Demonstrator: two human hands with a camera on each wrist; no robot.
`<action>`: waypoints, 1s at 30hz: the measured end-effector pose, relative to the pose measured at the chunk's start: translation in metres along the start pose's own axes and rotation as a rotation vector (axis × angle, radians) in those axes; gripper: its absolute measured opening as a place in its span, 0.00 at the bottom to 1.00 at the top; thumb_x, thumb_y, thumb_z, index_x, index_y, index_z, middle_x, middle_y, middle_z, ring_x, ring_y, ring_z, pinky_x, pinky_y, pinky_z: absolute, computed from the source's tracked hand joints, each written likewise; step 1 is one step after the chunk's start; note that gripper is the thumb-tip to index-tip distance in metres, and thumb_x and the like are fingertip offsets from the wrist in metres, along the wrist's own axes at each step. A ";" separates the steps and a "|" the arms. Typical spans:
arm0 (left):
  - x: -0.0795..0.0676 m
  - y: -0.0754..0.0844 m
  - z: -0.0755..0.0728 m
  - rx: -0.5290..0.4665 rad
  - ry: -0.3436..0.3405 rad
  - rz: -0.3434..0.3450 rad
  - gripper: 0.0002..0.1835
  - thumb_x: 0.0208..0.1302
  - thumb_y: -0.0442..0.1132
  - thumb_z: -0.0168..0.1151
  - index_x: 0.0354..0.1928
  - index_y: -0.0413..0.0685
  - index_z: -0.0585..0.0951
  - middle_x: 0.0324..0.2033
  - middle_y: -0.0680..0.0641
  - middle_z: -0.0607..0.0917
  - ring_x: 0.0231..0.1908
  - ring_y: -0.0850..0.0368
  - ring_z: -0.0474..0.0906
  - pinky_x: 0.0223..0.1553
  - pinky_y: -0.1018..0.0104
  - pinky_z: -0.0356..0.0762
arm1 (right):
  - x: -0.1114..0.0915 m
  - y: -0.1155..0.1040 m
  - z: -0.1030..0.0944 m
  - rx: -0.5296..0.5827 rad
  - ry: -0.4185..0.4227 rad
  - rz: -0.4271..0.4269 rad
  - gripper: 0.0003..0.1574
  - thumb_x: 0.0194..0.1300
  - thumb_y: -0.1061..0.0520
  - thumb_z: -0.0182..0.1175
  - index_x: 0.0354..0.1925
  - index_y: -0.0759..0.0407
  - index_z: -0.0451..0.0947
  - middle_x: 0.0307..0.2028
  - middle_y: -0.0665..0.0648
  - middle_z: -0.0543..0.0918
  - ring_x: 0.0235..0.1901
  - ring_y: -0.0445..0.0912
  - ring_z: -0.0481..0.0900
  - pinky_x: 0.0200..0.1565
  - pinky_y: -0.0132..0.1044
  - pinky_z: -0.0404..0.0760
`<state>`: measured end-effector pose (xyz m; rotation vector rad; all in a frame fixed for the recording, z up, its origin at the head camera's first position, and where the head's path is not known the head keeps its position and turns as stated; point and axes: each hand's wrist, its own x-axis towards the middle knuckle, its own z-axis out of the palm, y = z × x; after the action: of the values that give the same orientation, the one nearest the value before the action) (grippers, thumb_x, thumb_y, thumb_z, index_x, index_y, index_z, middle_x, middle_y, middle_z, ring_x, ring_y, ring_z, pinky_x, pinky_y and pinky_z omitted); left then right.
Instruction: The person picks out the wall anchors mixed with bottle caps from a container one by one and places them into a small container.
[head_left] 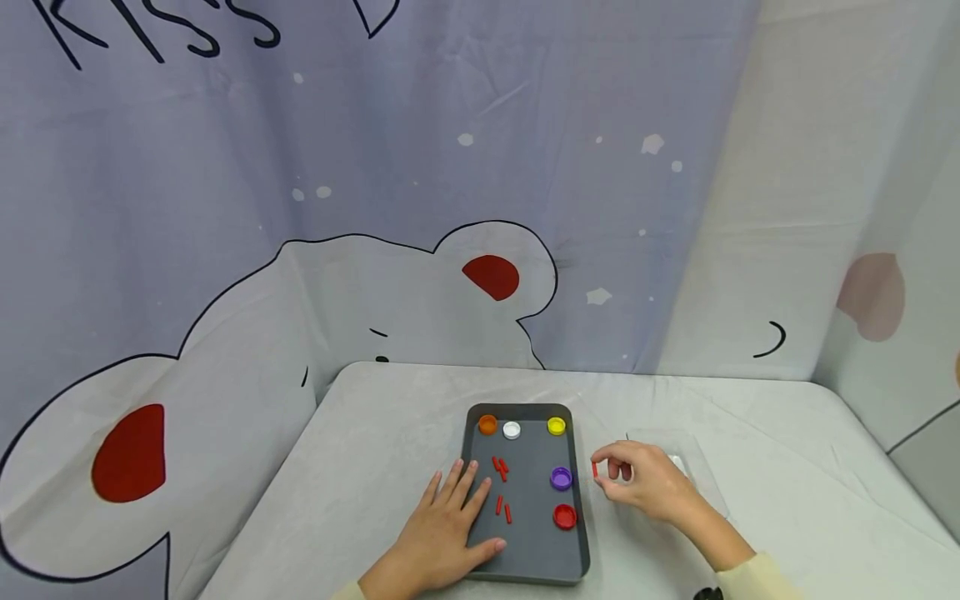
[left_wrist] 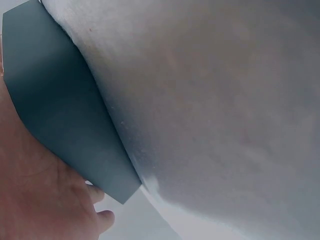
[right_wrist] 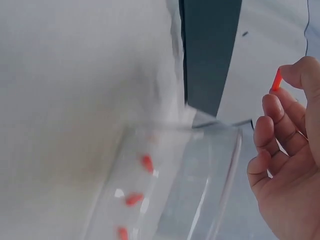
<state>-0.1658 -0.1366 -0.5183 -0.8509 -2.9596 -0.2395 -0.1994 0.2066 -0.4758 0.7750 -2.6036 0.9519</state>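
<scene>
My right hand (head_left: 648,479) pinches a small red stick (right_wrist: 276,80) between thumb and index finger, above the table just right of a dark grey tray (head_left: 536,550). Spread across the tray's left edge, my left hand (head_left: 442,533) has its fingers straight. Several loose red sticks (head_left: 499,505) lie on the tray near the left fingertips. Small round dishes stand on the tray too: orange (head_left: 487,425), white (head_left: 512,430) and yellow (head_left: 556,426) along the far end, purple (head_left: 561,478) and red (head_left: 565,517) down the right side.
A clear plastic box (head_left: 708,479) sits on the table partly behind my right hand. Blurred red pieces (right_wrist: 133,199) show in it in the right wrist view. White cloth (head_left: 390,433) covers the table, and a printed curtain (head_left: 420,150) hangs behind it.
</scene>
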 end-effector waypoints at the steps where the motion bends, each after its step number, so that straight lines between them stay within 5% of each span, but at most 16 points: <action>1: 0.000 0.000 0.000 0.005 -0.004 -0.003 0.47 0.68 0.76 0.42 0.76 0.50 0.66 0.78 0.41 0.59 0.78 0.40 0.48 0.72 0.35 0.50 | -0.001 0.002 -0.004 0.001 0.010 0.000 0.13 0.54 0.62 0.72 0.39 0.50 0.86 0.23 0.36 0.73 0.26 0.35 0.72 0.28 0.29 0.73; 7: 0.000 -0.002 0.002 0.030 -0.008 -0.013 0.47 0.68 0.76 0.41 0.77 0.52 0.66 0.78 0.43 0.58 0.79 0.41 0.47 0.73 0.37 0.50 | -0.008 0.015 -0.024 -0.016 0.080 -0.040 0.15 0.51 0.66 0.73 0.37 0.51 0.86 0.23 0.34 0.73 0.25 0.35 0.73 0.27 0.29 0.73; 17: 0.000 -0.002 0.004 0.046 -0.006 -0.016 0.47 0.67 0.77 0.42 0.77 0.53 0.65 0.78 0.43 0.57 0.79 0.42 0.47 0.74 0.37 0.49 | -0.016 0.031 -0.056 -0.015 0.033 0.059 0.14 0.56 0.65 0.72 0.41 0.51 0.85 0.23 0.36 0.73 0.25 0.31 0.70 0.24 0.29 0.69; 30: 0.001 0.002 -0.003 0.023 -0.049 -0.032 0.47 0.67 0.77 0.41 0.77 0.53 0.65 0.79 0.43 0.57 0.79 0.42 0.47 0.74 0.38 0.48 | -0.016 0.055 -0.069 -0.042 0.056 0.045 0.13 0.55 0.65 0.71 0.40 0.54 0.86 0.22 0.35 0.73 0.24 0.31 0.71 0.26 0.28 0.70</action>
<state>-0.1656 -0.1351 -0.5148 -0.8185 -3.0173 -0.1885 -0.2129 0.2933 -0.4588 0.6716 -2.5938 0.9152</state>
